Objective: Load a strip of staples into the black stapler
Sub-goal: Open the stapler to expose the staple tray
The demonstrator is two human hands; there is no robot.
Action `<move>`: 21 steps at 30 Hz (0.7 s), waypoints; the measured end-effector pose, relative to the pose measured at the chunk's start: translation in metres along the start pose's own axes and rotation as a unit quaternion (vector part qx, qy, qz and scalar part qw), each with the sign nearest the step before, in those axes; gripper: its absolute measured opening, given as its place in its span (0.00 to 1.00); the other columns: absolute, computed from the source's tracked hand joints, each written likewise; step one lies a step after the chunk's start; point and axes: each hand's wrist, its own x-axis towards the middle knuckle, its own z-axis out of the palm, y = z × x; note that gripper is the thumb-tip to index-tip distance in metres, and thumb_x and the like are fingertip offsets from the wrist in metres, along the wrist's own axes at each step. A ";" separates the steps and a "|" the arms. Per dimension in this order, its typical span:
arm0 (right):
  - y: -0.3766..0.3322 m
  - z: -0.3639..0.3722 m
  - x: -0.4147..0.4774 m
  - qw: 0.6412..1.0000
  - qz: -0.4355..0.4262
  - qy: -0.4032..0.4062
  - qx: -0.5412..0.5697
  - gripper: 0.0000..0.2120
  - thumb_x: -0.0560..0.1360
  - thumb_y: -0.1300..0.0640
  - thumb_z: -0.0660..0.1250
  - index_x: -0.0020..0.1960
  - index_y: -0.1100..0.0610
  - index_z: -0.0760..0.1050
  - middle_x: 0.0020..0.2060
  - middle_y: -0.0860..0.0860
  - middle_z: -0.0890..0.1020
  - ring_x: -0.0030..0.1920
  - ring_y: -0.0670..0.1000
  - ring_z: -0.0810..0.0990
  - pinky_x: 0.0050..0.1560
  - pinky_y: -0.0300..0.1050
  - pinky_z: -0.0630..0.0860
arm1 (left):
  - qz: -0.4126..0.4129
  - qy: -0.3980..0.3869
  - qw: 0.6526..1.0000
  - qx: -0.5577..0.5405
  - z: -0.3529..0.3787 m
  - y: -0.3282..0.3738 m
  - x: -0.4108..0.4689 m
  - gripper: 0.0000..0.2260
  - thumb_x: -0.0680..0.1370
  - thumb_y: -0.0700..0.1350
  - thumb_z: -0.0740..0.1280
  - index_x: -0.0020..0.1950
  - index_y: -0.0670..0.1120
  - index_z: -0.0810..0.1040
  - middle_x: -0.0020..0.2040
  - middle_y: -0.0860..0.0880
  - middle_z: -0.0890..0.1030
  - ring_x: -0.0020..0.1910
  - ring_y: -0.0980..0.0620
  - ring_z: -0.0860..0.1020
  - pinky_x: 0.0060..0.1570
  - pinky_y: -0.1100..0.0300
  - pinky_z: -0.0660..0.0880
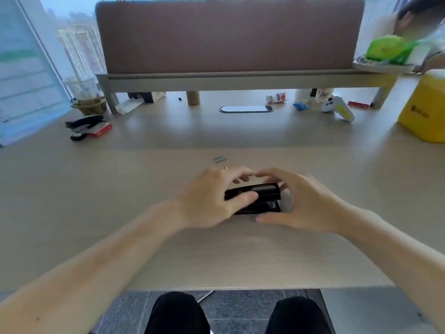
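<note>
Small black plastic stapler (255, 197) sits on the pale wood-grain desk (216, 256), central, just in front of the seated person. Its long axis runs left–right across the desk, tilted slightly. Top arm looks a little raised at the right end; whether the magazine is open, cannot tell.

Left hand (212, 198) is clamped on the stapler's left end: thumb across the near side, fingers curled over the far side. Right hand (298, 201) cups the right end, fingers arched over the top, thumb low along the near edge; whether it is gripping or only touching is unclear. The fingertips of both hands nearly meet above the stapler.

Short silver strip of staples (219, 159) lies loose on the desk beyond the hands, slightly to the left, apart from them. It is closer to the left hand's knuckles, but that hand is steadying the body, so my guess is the right hand would make the reach, once the top is swung open.

Room: bare desk all round the stapler and strip. A second dark stapler with a red staple box (100, 130) lies far left, well out of the way.
</note>
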 end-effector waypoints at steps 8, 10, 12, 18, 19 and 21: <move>0.000 0.024 -0.008 0.988 0.055 0.081 0.122 0.28 0.70 0.45 0.80 0.67 0.42 0.76 0.51 0.39 0.88 0.52 0.42 0.87 0.59 0.50 0.82 | 0.010 0.002 1.000 -0.028 0.024 -0.002 -0.003 0.14 0.80 0.54 0.68 0.65 0.54 0.77 0.53 0.53 0.84 0.50 0.51 0.81 0.52 0.49 0.77; 0.002 0.025 -0.009 0.985 0.054 0.080 0.143 0.26 0.71 0.46 0.80 0.66 0.43 0.76 0.49 0.40 0.89 0.51 0.42 0.87 0.59 0.51 0.82 | 0.009 -0.002 1.000 -0.019 0.024 0.002 -0.005 0.13 0.80 0.55 0.67 0.63 0.54 0.77 0.52 0.53 0.83 0.49 0.50 0.81 0.50 0.50 0.77; 0.005 0.026 -0.008 0.982 0.053 0.087 0.160 0.27 0.71 0.50 0.81 0.67 0.44 0.75 0.47 0.42 0.89 0.49 0.44 0.88 0.57 0.53 0.83 | 0.016 0.020 0.999 0.029 0.025 0.010 -0.001 0.15 0.79 0.57 0.67 0.63 0.53 0.76 0.52 0.52 0.83 0.49 0.48 0.81 0.47 0.53 0.76; 0.010 0.028 -0.007 0.977 0.038 0.106 0.183 0.29 0.69 0.53 0.79 0.68 0.45 0.73 0.48 0.45 0.89 0.44 0.55 0.88 0.51 0.59 0.82 | 0.024 0.105 0.992 0.059 0.043 0.037 0.015 0.14 0.79 0.57 0.68 0.58 0.50 0.76 0.57 0.52 0.78 0.52 0.49 0.79 0.45 0.54 0.76; 0.011 0.028 -0.007 0.976 0.041 0.108 0.184 0.30 0.69 0.53 0.81 0.67 0.46 0.73 0.47 0.45 0.90 0.43 0.54 0.88 0.51 0.59 0.83 | 0.023 0.129 0.991 0.030 0.042 0.035 0.014 0.13 0.80 0.56 0.68 0.58 0.49 0.76 0.56 0.51 0.78 0.52 0.50 0.78 0.47 0.56 0.76; 0.011 0.030 -0.006 0.976 0.048 0.110 0.183 0.31 0.68 0.52 0.83 0.66 0.46 0.74 0.46 0.44 0.90 0.42 0.51 0.88 0.52 0.55 0.83 | 0.000 0.196 0.978 -0.076 0.033 0.029 0.010 0.11 0.81 0.52 0.67 0.57 0.46 0.76 0.52 0.50 0.79 0.51 0.53 0.77 0.53 0.60 0.74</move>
